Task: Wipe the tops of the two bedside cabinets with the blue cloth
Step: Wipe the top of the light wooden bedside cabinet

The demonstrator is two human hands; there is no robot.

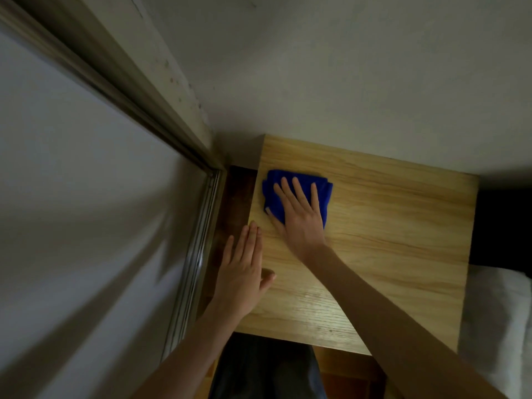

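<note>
Two hands on one wooden bedside cabinet (388,226), centre of the frame.
The right hand (299,214) lies flat, fingers spread, pressing the folded blue cloth (276,182) near the top's upper-left corner; the left hand (244,269) rests open at the left edge, holding nothing.

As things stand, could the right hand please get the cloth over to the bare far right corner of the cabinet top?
Probably yes: the right hand lies flat on the blue cloth, and the cabinet top between it and that corner looks bare.
</note>
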